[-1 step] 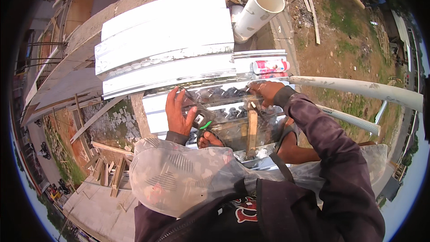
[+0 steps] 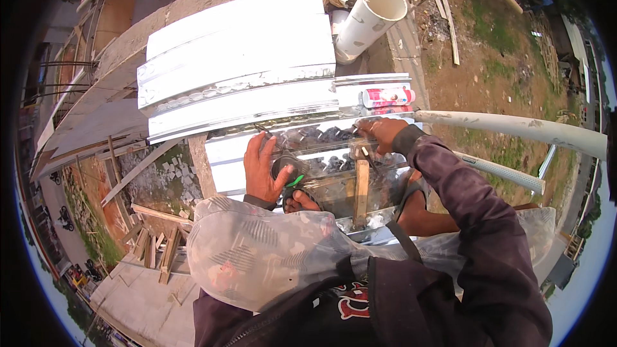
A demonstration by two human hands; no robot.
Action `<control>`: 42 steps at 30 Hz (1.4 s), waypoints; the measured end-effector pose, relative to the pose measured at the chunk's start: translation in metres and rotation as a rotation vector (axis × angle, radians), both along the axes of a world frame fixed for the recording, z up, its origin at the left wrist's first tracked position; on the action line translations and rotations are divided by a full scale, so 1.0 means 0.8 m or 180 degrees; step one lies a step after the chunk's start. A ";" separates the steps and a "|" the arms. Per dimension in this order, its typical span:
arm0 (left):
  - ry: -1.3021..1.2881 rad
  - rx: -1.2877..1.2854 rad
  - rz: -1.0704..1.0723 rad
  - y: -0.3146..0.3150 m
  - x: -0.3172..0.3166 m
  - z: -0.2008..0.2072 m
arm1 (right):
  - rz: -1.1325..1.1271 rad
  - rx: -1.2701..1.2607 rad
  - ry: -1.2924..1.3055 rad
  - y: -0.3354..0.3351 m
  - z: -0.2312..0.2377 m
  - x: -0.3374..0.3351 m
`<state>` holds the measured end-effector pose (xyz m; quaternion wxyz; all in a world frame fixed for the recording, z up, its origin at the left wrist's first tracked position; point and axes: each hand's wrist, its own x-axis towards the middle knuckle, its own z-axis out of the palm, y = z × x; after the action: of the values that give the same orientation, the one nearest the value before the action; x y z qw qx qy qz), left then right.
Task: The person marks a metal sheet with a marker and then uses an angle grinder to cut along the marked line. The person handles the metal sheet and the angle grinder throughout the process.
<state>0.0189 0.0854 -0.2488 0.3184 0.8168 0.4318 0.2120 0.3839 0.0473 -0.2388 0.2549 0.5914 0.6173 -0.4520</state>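
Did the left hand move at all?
No. The left hand sits at the same spot on the shiny metal sheet, just below its lower edge, as in the earlier picture.

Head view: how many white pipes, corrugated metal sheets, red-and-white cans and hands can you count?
White pipes: 3, the wide open-ended one, the long one and the thinner one
Corrugated metal sheets: 2, upper and lower
Red-and-white cans: 1
Hands: 2, left hand, right hand
Total: 8

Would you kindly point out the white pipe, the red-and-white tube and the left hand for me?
white pipe (image 2: 367,18), head view, on its outer wall.
red-and-white tube (image 2: 387,96), head view, mid-body.
left hand (image 2: 262,172), head view, back of the hand.
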 end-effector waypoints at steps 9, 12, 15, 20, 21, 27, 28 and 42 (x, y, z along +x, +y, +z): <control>0.0392 0.0417 -0.0456 -0.059 0.026 -0.062 | 0.0035 0.0140 0.0086 0.010 -0.002 0.004; 0.0362 0.0402 -0.0657 -0.060 0.047 -0.048 | -0.0098 0.0309 -0.0025 0.035 0.048 -0.011; 0.0348 0.0335 -0.0598 -0.055 0.063 -0.026 | -0.0325 0.0959 0.0000 0.057 0.071 -0.008; 0.0095 0.0718 0.0076 -0.036 0.036 -0.021 | -0.1069 0.2606 0.0787 0.129 0.165 0.009; 0.0180 0.0716 0.0285 -0.031 0.023 -0.025 | -0.1105 0.2808 0.0870 0.139 0.202 0.006; 0.0700 0.0813 0.1877 -0.039 -0.043 0.015 | -0.0446 0.3857 0.1706 0.195 0.322 -0.043; 0.0764 0.0784 0.2082 -0.049 -0.058 0.015 | -0.0332 0.3752 0.2089 0.192 0.351 -0.074; 0.0954 0.0234 0.3250 -0.148 -0.091 -0.009 | 0.3284 0.4051 0.2969 0.102 0.473 -0.262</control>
<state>-0.0539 -0.0327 -0.2557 0.0807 0.5347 0.8074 0.2360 0.1739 0.1293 0.1393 -0.2201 0.0325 0.9735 -0.0523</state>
